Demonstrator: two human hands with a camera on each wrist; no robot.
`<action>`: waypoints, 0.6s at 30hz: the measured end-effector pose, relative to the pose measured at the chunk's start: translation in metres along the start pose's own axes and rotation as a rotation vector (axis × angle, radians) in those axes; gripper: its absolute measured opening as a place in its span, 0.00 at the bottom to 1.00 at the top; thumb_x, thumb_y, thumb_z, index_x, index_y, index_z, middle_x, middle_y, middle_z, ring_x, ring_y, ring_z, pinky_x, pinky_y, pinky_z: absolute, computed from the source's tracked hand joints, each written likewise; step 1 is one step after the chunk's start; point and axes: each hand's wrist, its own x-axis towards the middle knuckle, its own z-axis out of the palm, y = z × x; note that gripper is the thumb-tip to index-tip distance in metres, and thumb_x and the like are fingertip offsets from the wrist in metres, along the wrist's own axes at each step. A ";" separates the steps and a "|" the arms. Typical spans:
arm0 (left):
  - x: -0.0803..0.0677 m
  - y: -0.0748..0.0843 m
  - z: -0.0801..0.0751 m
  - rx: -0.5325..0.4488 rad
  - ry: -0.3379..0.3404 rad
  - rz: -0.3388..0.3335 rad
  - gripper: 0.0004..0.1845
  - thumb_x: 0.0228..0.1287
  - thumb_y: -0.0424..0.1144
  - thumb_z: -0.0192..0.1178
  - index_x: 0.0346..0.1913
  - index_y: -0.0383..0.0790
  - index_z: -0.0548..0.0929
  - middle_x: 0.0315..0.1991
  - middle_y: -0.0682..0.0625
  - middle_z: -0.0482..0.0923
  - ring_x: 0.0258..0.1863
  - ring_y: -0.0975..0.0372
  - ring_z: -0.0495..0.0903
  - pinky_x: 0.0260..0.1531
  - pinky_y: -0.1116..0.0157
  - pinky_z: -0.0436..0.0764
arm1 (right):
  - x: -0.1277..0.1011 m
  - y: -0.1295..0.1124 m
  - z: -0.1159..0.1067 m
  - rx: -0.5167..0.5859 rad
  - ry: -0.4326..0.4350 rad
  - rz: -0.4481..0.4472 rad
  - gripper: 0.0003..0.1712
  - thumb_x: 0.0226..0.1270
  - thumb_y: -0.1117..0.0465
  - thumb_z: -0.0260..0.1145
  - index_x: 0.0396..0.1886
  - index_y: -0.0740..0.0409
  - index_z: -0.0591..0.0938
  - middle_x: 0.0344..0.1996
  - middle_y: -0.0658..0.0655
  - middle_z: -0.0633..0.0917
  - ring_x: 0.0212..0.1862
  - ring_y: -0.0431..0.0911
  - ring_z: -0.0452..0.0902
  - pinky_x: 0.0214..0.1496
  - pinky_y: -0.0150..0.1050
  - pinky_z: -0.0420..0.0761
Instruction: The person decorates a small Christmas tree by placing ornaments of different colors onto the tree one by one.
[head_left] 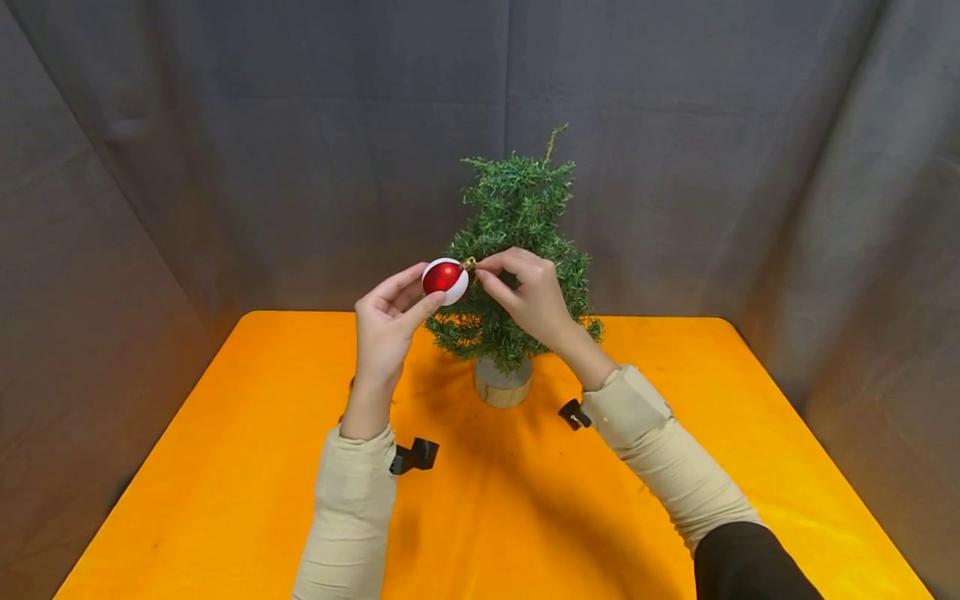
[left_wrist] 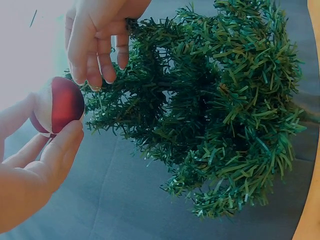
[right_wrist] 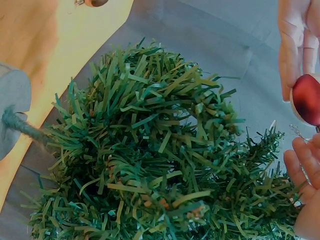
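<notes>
I see the orange table (head_left: 225,467) glowing brightly, soft shadows on its near side, the far curtain (head_left: 337,125) dimmer. A highlight shines on my ball (head_left: 444,277). My left wrist view is bluish, glare behind the ball seemingly washing out the curtain.

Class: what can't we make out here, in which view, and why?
Head view: what exactly the right hand touches at the gold cap of the ball; too small.
Head view: the far side of the tree; its near side hides it.
Left wrist view: its base; beyond the right edge.
Right wrist view: what the round thing is; top edge cuts it.
</notes>
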 end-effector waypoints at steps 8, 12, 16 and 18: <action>-0.002 -0.003 -0.003 -0.044 0.028 -0.094 0.20 0.52 0.20 0.58 0.51 0.21 0.73 0.39 0.46 0.79 0.39 0.58 0.78 0.40 0.63 0.77 | 0.000 0.001 -0.002 0.083 0.015 0.058 0.03 0.54 0.73 0.63 0.29 0.67 0.82 0.25 0.59 0.82 0.24 0.44 0.76 0.29 0.37 0.77; -0.002 -0.005 -0.005 -0.129 0.029 -0.159 0.20 0.54 0.19 0.56 0.52 0.19 0.71 0.37 0.46 0.79 0.38 0.58 0.79 0.37 0.62 0.78 | 0.001 0.000 -0.003 0.129 0.012 0.122 0.04 0.54 0.74 0.63 0.30 0.68 0.82 0.26 0.60 0.82 0.24 0.46 0.76 0.27 0.37 0.77; -0.002 -0.008 -0.006 -0.220 0.013 -0.200 0.19 0.55 0.18 0.53 0.53 0.18 0.69 0.37 0.46 0.79 0.38 0.57 0.79 0.37 0.61 0.78 | 0.006 -0.010 -0.007 0.172 0.009 0.175 0.03 0.54 0.76 0.62 0.29 0.72 0.81 0.26 0.63 0.82 0.23 0.51 0.76 0.25 0.37 0.76; -0.002 -0.011 -0.007 -0.268 0.002 -0.211 0.17 0.56 0.17 0.51 0.51 0.19 0.71 0.37 0.46 0.79 0.38 0.56 0.79 0.37 0.61 0.78 | 0.010 -0.019 -0.010 0.190 0.008 0.191 0.03 0.54 0.77 0.61 0.29 0.74 0.80 0.26 0.65 0.82 0.22 0.54 0.75 0.24 0.36 0.75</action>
